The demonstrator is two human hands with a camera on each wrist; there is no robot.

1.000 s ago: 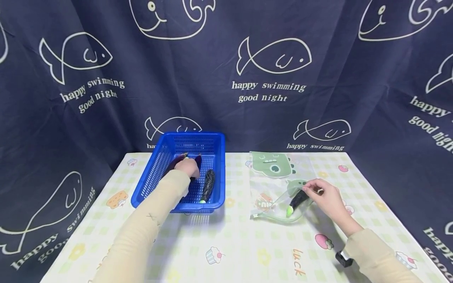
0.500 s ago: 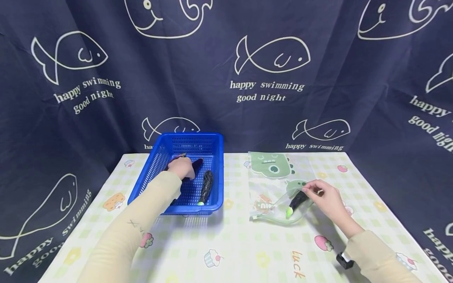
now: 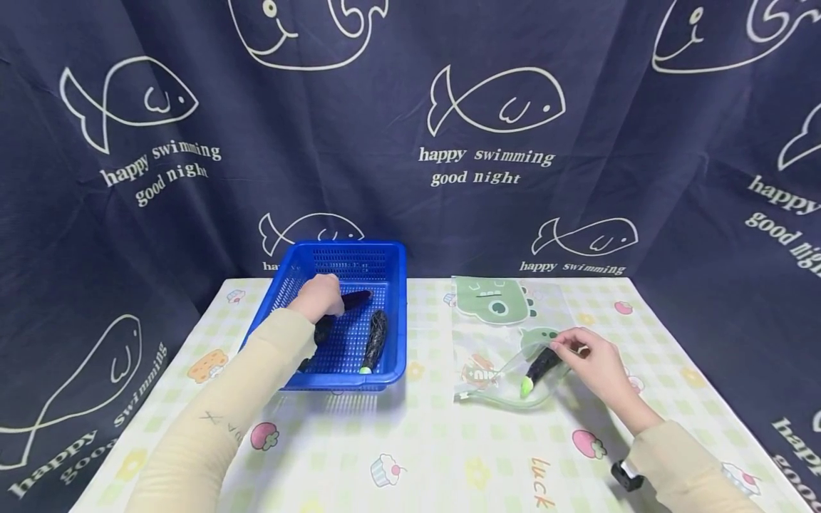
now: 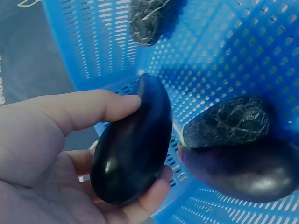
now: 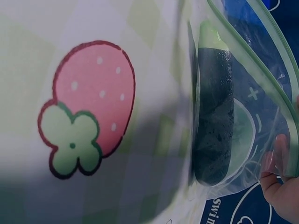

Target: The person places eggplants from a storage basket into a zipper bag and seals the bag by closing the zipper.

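My left hand [image 3: 321, 296] is inside the blue basket [image 3: 400, 335], gripping a glossy dark eggplant [image 4: 133, 144] between thumb and fingers. In the left wrist view, a second eggplant [image 4: 247, 170] and a wrinkled dark cucumber [image 4: 229, 122] lie side by side on the basket floor; the hand and arm largely cover them in the head view. Another dark cucumber [image 3: 375, 338] with a pale green end lies along the basket's right side. My right hand [image 3: 596, 360] pinches the edge of a clear zip bag [image 3: 471, 342], lifting its mouth. Inside the bag lies one cucumber [image 5: 215, 112].
A checked tablecloth [image 3: 436, 442] with printed fruit and cakes covers the table. Behind hangs a dark blue curtain [image 3: 398, 92] with white fish drawings. The basket has raised, perforated walls. A black strap-like object [image 3: 627, 476] sits at the right wrist.
My left hand has shifted left and slightly farther back within the basket, and the eggplant in it has swung from lengthwise to nearly crosswise. My right hand keeps its pinch on the bag.
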